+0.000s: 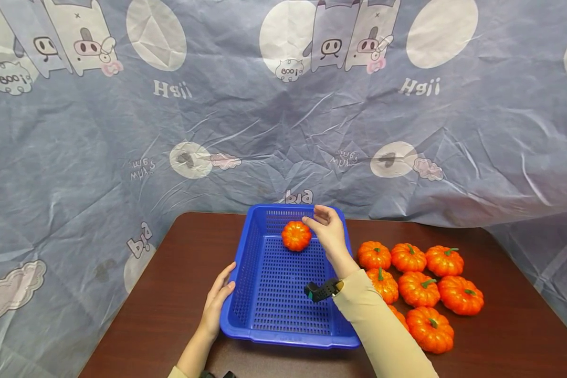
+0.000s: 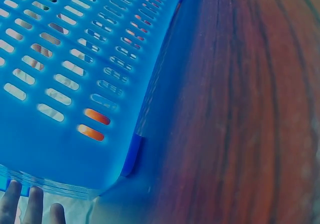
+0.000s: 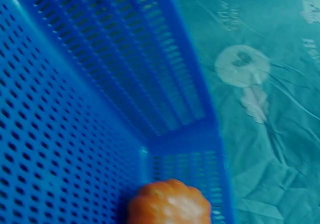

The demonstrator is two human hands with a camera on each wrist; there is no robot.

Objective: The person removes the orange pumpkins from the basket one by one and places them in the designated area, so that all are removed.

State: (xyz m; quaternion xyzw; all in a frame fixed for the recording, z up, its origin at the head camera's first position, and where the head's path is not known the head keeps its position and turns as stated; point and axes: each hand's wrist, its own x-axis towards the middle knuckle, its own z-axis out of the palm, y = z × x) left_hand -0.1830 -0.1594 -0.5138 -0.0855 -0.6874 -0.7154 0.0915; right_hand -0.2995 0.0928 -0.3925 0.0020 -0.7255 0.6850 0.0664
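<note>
A blue slotted plastic basket [image 1: 290, 338] stands on the table with one small orange pumpkin [image 1: 296, 236] inside, near its back wall. My right hand [image 1: 329, 233] hovers over the basket's back right part, beside that pumpkin. Its fingers are loosely bent and apart from the pumpkin, with nothing seen between them. At the basket's left side, my left hand [image 1: 214, 304] touches the rim with its fingers extended. The left wrist view shows those fingertips [image 2: 35, 204] near the basket's slotted wall [image 2: 60, 154]. In the right wrist view the pumpkin [image 3: 170, 204] sits low in the basket; the hand is out of sight.
Several more orange pumpkins [image 1: 418, 289] with green stems are grouped on the brown table [image 1: 510, 346] right of the basket; my right forearm partly covers some. A grey-blue printed cloth [image 1: 264, 131] hangs behind the table.
</note>
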